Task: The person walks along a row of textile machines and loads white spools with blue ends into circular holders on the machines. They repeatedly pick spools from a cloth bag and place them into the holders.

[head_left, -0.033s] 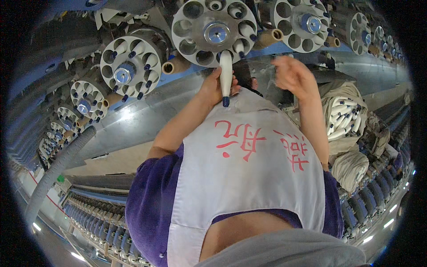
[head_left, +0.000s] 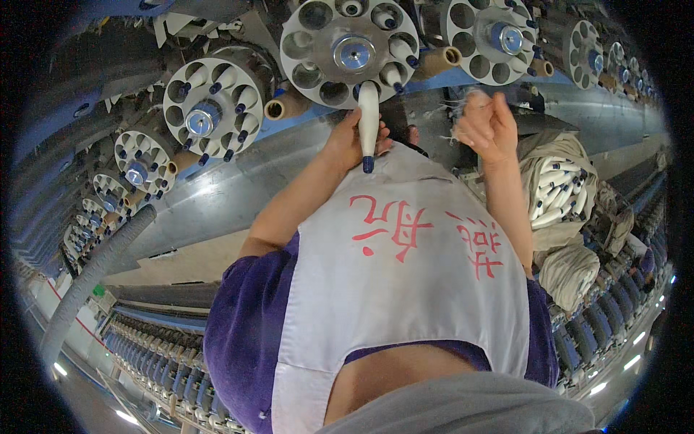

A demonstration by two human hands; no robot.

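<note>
My left hand (head_left: 345,142) is wrapped round a yarn bobbin (head_left: 369,123), wound white, with its dark blue tip pointing down toward me. The bobbin's upper end is at the lower edge of a round bobbin magazine (head_left: 331,35). Several of the magazine's holes hold white bobbins; others hold none. To the right, my right hand (head_left: 487,129) is raised with its fingers curled. Loose white yarn (head_left: 453,108) trails from around its fingertips, partly smeared by motion.
More round magazines (head_left: 173,105) line the machine on both sides, with brown paper tubes (head_left: 289,108) between them. A cloth bag (head_left: 587,155) at my right holds several full bobbins (head_left: 557,192). A grey hose (head_left: 97,267) curves at the left.
My right hand has shifted slightly right and turned, and the loose yarn at its fingertips shows more plainly. My left hand keeps the bobbin in nearly the same place.
</note>
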